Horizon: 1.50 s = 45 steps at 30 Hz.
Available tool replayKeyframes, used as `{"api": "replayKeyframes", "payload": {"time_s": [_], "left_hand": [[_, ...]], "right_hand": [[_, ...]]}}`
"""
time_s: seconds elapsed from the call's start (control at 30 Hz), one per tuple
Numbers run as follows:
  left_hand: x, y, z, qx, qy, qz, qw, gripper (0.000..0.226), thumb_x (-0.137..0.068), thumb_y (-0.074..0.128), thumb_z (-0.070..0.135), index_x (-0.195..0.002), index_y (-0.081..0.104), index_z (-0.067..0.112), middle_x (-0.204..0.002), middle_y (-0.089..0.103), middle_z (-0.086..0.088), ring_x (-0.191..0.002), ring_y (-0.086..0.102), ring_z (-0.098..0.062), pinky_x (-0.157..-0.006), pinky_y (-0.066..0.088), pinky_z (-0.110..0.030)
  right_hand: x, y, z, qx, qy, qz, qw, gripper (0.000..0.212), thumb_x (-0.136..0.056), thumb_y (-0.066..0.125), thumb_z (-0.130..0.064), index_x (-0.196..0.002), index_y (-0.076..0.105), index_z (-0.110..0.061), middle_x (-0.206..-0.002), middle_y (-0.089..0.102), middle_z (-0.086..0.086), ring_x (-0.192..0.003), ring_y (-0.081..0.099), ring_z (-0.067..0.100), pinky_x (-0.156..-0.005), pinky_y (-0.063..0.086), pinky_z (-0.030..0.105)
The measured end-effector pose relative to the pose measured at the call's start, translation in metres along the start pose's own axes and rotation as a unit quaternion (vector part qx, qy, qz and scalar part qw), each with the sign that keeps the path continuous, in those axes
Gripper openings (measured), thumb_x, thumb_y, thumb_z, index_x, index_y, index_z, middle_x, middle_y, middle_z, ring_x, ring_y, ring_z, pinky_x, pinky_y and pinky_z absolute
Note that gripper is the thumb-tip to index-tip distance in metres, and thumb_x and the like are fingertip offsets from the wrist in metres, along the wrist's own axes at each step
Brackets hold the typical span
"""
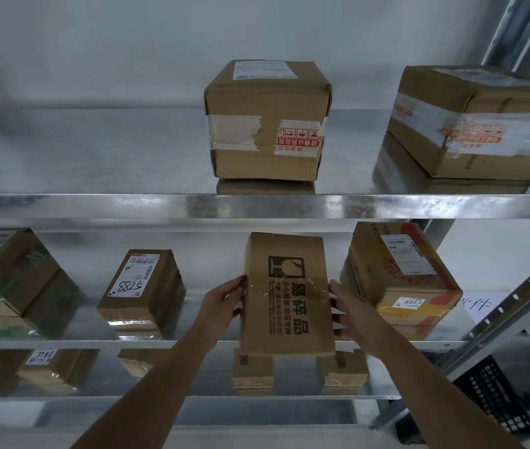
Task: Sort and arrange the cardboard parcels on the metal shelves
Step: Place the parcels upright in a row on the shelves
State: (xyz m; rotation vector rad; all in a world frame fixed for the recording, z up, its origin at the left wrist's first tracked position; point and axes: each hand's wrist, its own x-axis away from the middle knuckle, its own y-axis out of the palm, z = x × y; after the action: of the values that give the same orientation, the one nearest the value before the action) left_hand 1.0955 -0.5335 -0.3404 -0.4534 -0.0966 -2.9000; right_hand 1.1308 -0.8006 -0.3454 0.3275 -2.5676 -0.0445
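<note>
Head view: both hands hold the fragile box (286, 294) by its long sides, just in front of the middle shelf (62, 344), between the 5788 box (142, 288) at nine o'clock and the 5917 box (401, 280) at three o'clock. The left hand (221, 306) has its thumb on the printed face and its fingers hidden behind the left edge. The right hand (351, 314) lies along the right edge with fingers fairly straight; whether they wrap behind cannot be told. The box's bottom edge overlaps the shelf lip, so it looks partly in the air or just landing.

To do this well, I judge: keep the grip even on both sides, since the print marks breakable goods. Slide it straight towards twelve o'clock into the gap and keep it apart from the 5917 box, which sits close. Set the base flat before letting go. The taped box (268, 119) on the top shelf (95, 205) needs no touching.
</note>
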Motion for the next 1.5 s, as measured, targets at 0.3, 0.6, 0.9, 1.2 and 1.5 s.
{"api": "replayKeyframes", "payload": {"time_s": [0.3, 0.6, 0.9, 1.2, 1.5], "left_hand": [[0.004, -0.015, -0.015, 0.087, -0.051, -0.011, 0.995, 0.03, -0.11, 0.044, 0.023, -0.115, 0.073, 0.018, -0.116, 0.077, 0.005, -0.121, 0.065, -0.019, -0.091, 0.055, -0.04], [0.004, -0.02, -0.022, 0.086, -0.045, -0.018, 0.995, 0.03, -0.11, 0.045, 0.024, -0.115, 0.073, 0.017, -0.118, 0.076, 0.002, -0.122, 0.065, -0.021, -0.097, 0.054, -0.045], [0.007, -0.017, -0.019, 0.094, -0.044, -0.01, 0.995, 0.026, -0.107, 0.05, 0.025, -0.114, 0.074, 0.018, -0.117, 0.076, 0.002, -0.121, 0.065, -0.02, -0.104, 0.05, -0.05], [0.007, -0.008, -0.02, 0.026, 0.03, -0.045, 0.998, 0.078, -0.067, 0.092, 0.04, -0.134, 0.06, 0.02, -0.126, 0.072, -0.003, -0.116, 0.069, -0.025, -0.1, 0.056, -0.051], [0.011, 0.009, -0.005, -0.047, -0.008, -0.104, 0.993, 0.076, -0.075, 0.072, 0.058, -0.135, 0.047, 0.019, -0.123, 0.07, -0.005, -0.11, 0.069, -0.021, -0.093, 0.059, -0.039]], "right_hand": [[0.001, -0.002, 0.003, -0.012, -0.016, -0.026, 0.999, 0.035, -0.104, 0.048, -0.047, -0.126, 0.068, -0.028, -0.124, 0.072, 0.0, -0.115, 0.068, 0.028, -0.091, 0.058, 0.053], [0.0, 0.001, 0.003, 0.004, -0.014, -0.026, 1.0, 0.035, -0.104, 0.048, -0.046, -0.126, 0.069, -0.027, -0.122, 0.073, 0.0, -0.114, 0.069, 0.029, -0.095, 0.056, 0.056], [0.003, 0.001, 0.002, 0.026, -0.013, -0.001, 1.0, 0.033, -0.105, 0.047, -0.046, -0.123, 0.068, -0.027, -0.119, 0.074, 0.0, -0.113, 0.069, 0.028, -0.1, 0.053, 0.055], [0.005, 0.008, -0.002, 0.065, -0.062, 0.049, 0.995, 0.059, -0.098, 0.063, -0.037, -0.15, 0.039, -0.024, -0.128, 0.066, 0.005, -0.114, 0.065, 0.024, -0.1, 0.047, 0.041], [0.008, 0.005, -0.007, -0.026, -0.033, -0.06, 0.997, 0.079, -0.07, 0.083, -0.041, -0.139, 0.049, -0.022, -0.123, 0.072, 0.009, -0.111, 0.071, 0.029, -0.087, 0.058, 0.051]]}}
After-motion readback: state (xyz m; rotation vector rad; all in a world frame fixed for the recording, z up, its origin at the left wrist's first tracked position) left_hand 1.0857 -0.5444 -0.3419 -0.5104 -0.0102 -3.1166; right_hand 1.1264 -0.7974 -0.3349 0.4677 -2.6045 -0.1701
